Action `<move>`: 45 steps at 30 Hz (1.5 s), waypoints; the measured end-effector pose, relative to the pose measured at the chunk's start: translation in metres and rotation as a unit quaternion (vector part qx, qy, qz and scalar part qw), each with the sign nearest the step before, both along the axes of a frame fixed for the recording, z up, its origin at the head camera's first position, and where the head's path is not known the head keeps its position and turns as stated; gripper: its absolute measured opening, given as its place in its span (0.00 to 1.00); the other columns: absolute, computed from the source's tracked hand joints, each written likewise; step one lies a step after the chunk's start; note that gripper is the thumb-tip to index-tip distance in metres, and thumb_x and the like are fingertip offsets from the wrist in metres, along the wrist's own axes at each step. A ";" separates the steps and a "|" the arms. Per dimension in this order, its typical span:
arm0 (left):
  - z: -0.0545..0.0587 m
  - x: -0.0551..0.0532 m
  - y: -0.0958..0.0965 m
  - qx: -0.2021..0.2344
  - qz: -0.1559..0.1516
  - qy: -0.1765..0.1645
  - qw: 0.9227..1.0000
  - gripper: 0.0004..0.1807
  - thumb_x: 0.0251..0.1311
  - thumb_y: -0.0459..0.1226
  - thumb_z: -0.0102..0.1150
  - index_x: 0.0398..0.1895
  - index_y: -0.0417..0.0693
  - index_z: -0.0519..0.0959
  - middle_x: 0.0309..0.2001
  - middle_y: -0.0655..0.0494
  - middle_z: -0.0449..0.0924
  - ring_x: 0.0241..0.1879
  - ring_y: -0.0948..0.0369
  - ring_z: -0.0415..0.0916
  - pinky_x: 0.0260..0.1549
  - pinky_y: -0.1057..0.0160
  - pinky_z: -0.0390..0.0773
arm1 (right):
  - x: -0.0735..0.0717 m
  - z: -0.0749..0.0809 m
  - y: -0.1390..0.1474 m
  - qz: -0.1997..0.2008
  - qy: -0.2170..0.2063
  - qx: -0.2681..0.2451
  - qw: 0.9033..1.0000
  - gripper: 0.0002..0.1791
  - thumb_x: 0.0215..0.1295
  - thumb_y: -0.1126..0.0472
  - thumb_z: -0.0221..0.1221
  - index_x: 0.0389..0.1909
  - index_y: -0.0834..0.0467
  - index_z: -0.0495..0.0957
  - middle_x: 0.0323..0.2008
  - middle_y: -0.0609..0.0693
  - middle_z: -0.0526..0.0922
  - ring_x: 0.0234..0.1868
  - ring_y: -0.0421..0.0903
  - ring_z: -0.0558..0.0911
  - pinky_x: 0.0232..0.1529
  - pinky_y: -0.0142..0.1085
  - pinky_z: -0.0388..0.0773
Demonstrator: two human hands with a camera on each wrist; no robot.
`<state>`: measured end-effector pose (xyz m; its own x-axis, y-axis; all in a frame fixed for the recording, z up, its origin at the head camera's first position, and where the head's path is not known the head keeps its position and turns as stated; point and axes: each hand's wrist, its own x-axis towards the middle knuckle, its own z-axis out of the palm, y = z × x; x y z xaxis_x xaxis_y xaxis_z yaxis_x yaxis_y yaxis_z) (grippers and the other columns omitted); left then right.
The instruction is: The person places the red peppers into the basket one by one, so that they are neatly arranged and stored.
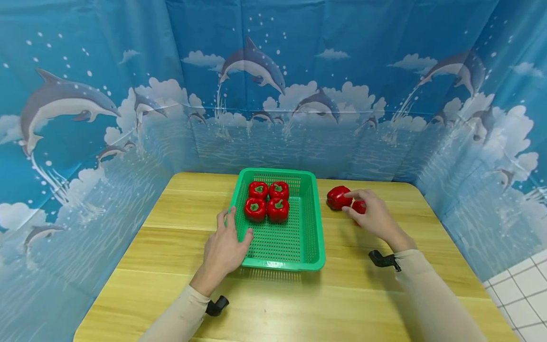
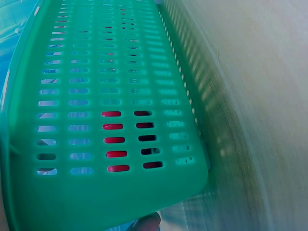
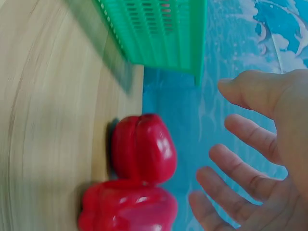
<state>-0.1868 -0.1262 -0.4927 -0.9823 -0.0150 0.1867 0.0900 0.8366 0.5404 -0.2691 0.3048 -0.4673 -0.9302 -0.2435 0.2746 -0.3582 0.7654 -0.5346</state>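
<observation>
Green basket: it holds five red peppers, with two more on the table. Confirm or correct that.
Five is wrong: the head view shows four red peppers in the green basket. The two more on the table are right.

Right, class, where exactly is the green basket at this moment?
In the head view, the green basket sits near the middle of the wooden table, between the left hand at its left side and two red peppers lying to its right.
</observation>
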 end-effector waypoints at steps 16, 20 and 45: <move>0.000 0.000 -0.001 -0.003 0.000 -0.001 1.000 0.50 0.84 0.58 0.59 0.95 0.39 0.56 0.89 0.34 0.61 0.14 0.56 0.66 0.16 0.60 0.68 | -0.013 -0.020 0.038 -0.065 -0.027 0.006 0.998 0.38 0.80 0.49 0.75 0.79 0.68 0.76 0.80 0.79 0.70 0.79 0.81 0.68 0.74 0.81 0.74; 0.000 0.000 0.000 -0.003 -0.002 -0.003 1.000 0.50 0.84 0.58 0.59 0.95 0.39 0.57 0.89 0.34 0.61 0.14 0.56 0.66 0.16 0.60 0.68 | -0.014 -0.028 0.044 -0.093 -0.061 0.015 0.994 0.46 0.79 0.44 0.74 0.84 0.68 0.71 0.82 0.80 0.66 0.81 0.82 0.65 0.72 0.81 0.77; 0.000 -0.001 0.000 -0.001 0.001 -0.005 1.000 0.50 0.84 0.58 0.60 0.95 0.39 0.56 0.89 0.35 0.60 0.14 0.56 0.65 0.16 0.60 0.68 | -0.025 -0.043 0.047 -0.119 -0.119 0.016 0.986 0.58 0.79 0.37 0.72 0.90 0.69 0.58 0.77 0.83 0.66 0.73 0.79 0.71 0.67 0.77 0.84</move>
